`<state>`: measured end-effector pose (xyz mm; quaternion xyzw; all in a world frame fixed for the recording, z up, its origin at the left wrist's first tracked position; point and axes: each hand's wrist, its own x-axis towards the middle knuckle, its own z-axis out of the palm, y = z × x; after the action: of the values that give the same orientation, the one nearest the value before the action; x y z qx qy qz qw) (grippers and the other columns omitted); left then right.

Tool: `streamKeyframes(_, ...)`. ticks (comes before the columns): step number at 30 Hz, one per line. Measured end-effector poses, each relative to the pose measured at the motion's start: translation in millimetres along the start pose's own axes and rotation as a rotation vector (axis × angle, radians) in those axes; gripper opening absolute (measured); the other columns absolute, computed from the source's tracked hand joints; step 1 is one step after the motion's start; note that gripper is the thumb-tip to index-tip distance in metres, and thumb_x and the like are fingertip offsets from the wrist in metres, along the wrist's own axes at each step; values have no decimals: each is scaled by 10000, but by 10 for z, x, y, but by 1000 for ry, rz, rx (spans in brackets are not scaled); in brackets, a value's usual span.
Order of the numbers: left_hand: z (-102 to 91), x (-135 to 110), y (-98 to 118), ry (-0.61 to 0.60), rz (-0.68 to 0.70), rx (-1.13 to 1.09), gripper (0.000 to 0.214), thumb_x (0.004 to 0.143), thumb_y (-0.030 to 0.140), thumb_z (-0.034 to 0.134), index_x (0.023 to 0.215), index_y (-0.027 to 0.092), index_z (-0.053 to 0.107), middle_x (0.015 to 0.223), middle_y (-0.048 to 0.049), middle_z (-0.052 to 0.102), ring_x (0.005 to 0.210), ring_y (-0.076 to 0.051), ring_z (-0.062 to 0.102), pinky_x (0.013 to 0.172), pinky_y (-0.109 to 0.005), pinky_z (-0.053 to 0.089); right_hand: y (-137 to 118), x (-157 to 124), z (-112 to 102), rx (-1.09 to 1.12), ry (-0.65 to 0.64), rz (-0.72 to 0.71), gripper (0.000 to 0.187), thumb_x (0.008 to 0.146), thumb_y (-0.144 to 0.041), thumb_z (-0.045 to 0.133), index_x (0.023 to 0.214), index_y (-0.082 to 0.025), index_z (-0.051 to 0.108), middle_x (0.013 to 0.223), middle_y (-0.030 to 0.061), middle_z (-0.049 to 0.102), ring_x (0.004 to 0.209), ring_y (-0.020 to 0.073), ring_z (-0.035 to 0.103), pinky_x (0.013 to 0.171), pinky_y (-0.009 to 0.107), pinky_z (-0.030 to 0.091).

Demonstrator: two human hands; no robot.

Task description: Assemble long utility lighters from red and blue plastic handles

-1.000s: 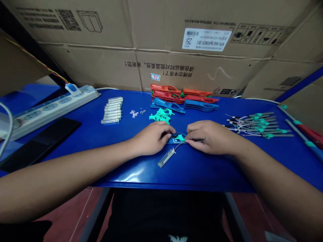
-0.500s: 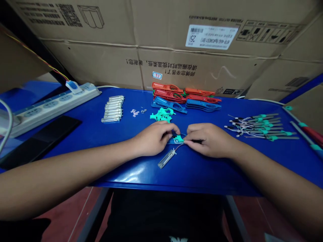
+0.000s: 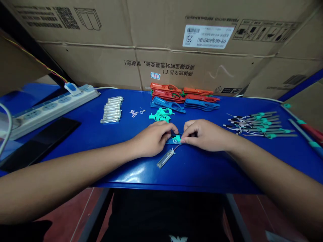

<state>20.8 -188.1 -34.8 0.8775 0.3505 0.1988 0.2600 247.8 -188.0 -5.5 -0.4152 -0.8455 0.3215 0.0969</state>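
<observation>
Left hand [image 3: 152, 139] and right hand [image 3: 206, 135] clamped together on blue plastic strip [image 3: 172, 141]. Strip's long axis lies sideways across the tabletop [image 3: 202, 171].

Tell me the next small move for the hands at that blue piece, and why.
Probably press the teal clip a little further onto the blue plastic housing with the right hand: its fingertips are at the clip, while the left hand seems to steady the housing.

Printed upside down on a cardboard carton [image 3: 191, 67] is "师傅您辛苦了!请在搬运时对我温柔些,谢谢您!". "25" is read on a white barcode label [image 3: 207, 37] and "37" on a small sticker [image 3: 155, 76]; the label's finer print is too small to read.
</observation>
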Motion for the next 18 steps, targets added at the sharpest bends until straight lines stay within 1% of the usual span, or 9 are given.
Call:
streamKeyframes(2, 10, 3, 2, -2, -6, 6, 253, 956, 122, 457, 1107, 219, 636, 1010, -42, 646, 970, -181, 590, 914, -348, 470, 9, -9, 33, 17, 29, 18, 196, 861, -329, 649, 803, -184, 768, 819, 22, 646, 715, 124, 584, 674, 252, 431)
streamKeyframes(6, 21, 13, -7, -8, -1, 16, 265, 955, 119, 462, 1135, 205, 638, 1003, -51, 646, 956, -176, 593, 903, -342, 475, 1, -10, 68, -36, 47, 128, 162, 838, -324, 678, 847, -185, 761, 759, 0, 655, 660, 113, 551, 622, 237, 407)
streamKeyframes(8, 2, 15, -20, -16, 7, 16, 261, 959, 132, 471, 1146, 194, 642, 1006, -59, 654, 953, -176, 598, 887, -336, 484, -33, 1, 54, -83, 17, 153, 160, 844, -319, 671, 857, -185, 757, 759, 5, 678, 658, 117, 552, 608, 237, 399)
streamKeyframes(10, -43, 11, -36, -29, 13, 32, 256, 967, 157, 478, 1149, 192, 654, 1020, -66, 667, 959, -179, 610, 881, -336, 492, -77, 14, 20, -117, -24, 171, 170, 856, -322, 656, 879, -187, 756, 802, 19, 708, 674, 125, 569, 604, 241, 400)
streamKeyframes(13, -145, -5, -61, -69, 17, 89, 216, 953, 224, 554, 1112, 194, 698, 1028, -69, 688, 951, -187, 634, 880, -339, 497, -130, 38, -46, -174, -103, 203, 192, 879, -333, 623, 896, -197, 757, 813, 27, 726, 658, 132, 568, 584, 249, 395)
streamKeyframes(15, -201, -15, -76, -91, 0, 108, 179, 915, 254, 629, 1052, 201, 731, 988, -58, 701, 896, -179, 650, 846, -320, 502, -146, 55, -76, -220, -147, 214, 189, 882, -323, 609, 888, -204, 756, 775, 22, 720, 618, 128, 547, 561, 250, 384)
streamKeyframes(18, -214, -11, -101, -80, -39, 70, 118, 866, 226, 682, 960, 202, 748, 888, -26, 715, 789, -146, 654, 756, -266, 498, -155, 73, -77, -249, -162, 214, 152, 862, -279, 616, 878, -205, 747, 769, 21, 721, 602, 126, 543, 552, 248, 384)
